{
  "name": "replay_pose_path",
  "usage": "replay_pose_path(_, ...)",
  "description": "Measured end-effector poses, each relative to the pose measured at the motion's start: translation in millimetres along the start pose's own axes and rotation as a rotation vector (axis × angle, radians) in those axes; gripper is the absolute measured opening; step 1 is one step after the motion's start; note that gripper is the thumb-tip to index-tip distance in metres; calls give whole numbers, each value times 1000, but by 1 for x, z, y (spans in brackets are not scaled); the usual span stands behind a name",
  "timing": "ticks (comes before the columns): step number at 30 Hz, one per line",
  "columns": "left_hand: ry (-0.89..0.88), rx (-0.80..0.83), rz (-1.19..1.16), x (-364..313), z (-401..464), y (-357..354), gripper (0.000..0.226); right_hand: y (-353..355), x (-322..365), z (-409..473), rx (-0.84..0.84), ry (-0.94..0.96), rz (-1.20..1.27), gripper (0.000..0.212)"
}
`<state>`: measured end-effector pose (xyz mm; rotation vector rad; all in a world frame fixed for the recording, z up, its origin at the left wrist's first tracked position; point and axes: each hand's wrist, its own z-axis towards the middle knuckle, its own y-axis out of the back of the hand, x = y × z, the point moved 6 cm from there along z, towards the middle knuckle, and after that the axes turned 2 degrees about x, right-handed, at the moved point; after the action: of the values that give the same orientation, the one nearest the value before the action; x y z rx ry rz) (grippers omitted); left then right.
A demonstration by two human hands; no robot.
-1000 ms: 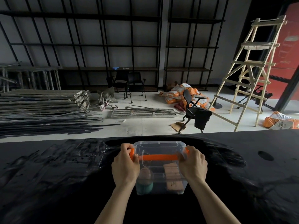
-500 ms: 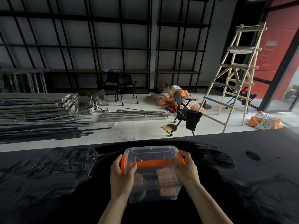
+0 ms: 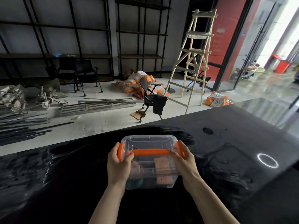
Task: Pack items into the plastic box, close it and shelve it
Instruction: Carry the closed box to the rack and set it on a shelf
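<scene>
A clear plastic box (image 3: 148, 143) with its lid on, orange side latches and an orange handle (image 3: 151, 151) sits over the black glossy table (image 3: 226, 143). Inside I make out a brown block (image 3: 161, 167) and a teal round item (image 3: 135, 182). My left hand (image 3: 119, 165) grips the box's left end at the orange latch. My right hand (image 3: 184, 160) grips the right end at the other latch. Whether the box rests on the table or is lifted off it, I cannot tell.
Beyond the table's far edge lies a pale floor with metal bars (image 3: 21, 125), an office chair (image 3: 152, 97), orange sacks (image 3: 137, 83) and a wooden ladder (image 3: 194, 57). Black shelving (image 3: 90, 29) lines the back wall. A glass door (image 3: 258, 46) stands at right.
My view has swung to the right, showing the glass door. The box stays held between both hands, and my hands have shifted slightly outward on the latches.
</scene>
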<state>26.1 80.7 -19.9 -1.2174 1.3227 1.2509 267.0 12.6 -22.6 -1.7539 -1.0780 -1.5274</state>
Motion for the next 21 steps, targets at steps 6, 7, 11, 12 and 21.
replay_pose_path(6,-64,185,2,-28,-41,-107,71,120,0,-22,-186,33,59,78)
replay_pose_path(7,-76,214,0,-33,-52,-126,71,142,1,-28,-220,42,58,78)
replay_pose_path(11,-143,346,-14,-46,-105,-209,70,241,-4,-59,-379,86,34,72)
replay_pose_path(12,-158,379,-13,-45,-121,-232,70,269,-9,-69,-418,93,31,70)
replay_pose_path(21,-231,705,-24,30,-312,-441,69,515,-130,-188,-757,136,-65,62)
